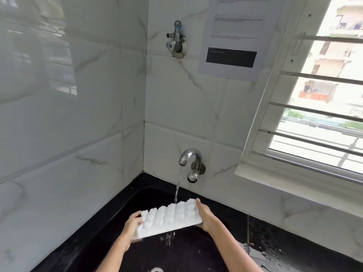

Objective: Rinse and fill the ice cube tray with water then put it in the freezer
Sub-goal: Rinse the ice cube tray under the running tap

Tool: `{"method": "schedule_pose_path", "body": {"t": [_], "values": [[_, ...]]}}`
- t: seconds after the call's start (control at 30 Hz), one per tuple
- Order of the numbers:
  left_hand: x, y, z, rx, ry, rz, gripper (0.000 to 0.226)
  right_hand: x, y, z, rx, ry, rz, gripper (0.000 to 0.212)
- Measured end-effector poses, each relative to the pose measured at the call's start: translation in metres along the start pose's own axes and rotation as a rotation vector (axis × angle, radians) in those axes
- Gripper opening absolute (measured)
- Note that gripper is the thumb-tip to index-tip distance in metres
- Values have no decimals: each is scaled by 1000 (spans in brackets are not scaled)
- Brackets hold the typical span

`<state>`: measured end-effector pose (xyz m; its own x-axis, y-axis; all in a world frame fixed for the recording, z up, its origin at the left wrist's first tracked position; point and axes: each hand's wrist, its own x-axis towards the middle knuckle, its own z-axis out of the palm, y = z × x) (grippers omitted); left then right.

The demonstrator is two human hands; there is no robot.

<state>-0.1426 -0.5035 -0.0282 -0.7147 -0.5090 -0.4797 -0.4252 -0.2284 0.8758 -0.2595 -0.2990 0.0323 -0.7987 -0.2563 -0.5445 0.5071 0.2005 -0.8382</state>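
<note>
I hold a white ice cube tray [169, 218] over the black sink [117, 211], turned so the bumpy undersides of its cups face up. My left hand [132, 224] grips its left end and my right hand [205, 214] grips its right end. A chrome tap [188, 157] on the back wall is running. Its stream of water [177, 187] lands on the tray's far edge and spills off the front edge into the sink.
The sink drain [156, 269] shows at the bottom edge. A black counter [275, 250] to the right of the sink is wet. A second valve [176, 39] and a taped paper sheet [235, 38] are on the tiled wall. A barred window [318, 95] is on the right.
</note>
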Motion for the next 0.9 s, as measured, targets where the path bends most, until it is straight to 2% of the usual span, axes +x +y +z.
{"method": "schedule_pose_path", "body": {"t": [0.07, 0.13, 0.23, 0.33, 0.4, 0.47, 0.57, 0.63, 0.7, 0.83, 0.9], "values": [[6, 5, 19, 262, 87, -21, 45, 2, -4, 14, -68, 69, -101, 43], [4, 22, 55, 418, 151, -37, 65, 0, -5, 35, -127, 152, -201, 40], [-21, 56, 119, 552, 77, 88, 71, -3, -3, 47, -237, 261, -302, 40], [-18, 72, 148, 682, 19, 288, 67, 1, -9, 32, -86, 272, -335, 35], [-3, 70, 145, 685, -26, 390, 72, -1, -15, 19, -100, 299, -372, 37], [13, 70, 136, 602, 7, 404, 71, -1, -17, 12, -148, 290, -432, 40], [30, 70, 122, 597, 189, 262, 59, -1, -18, 10, -166, 219, -472, 42], [32, 72, 124, 661, 231, 149, 55, 2, -19, 12, -180, 254, -471, 41], [15, 80, 141, 648, 198, 147, 54, 7, -18, 14, -168, 310, -450, 41], [-15, 83, 170, 664, 50, 355, 56, 17, -16, 12, -21, 325, -351, 37], [-4, 82, 158, 632, 43, 330, 54, 12, -21, 8, -70, 322, -376, 38]]}}
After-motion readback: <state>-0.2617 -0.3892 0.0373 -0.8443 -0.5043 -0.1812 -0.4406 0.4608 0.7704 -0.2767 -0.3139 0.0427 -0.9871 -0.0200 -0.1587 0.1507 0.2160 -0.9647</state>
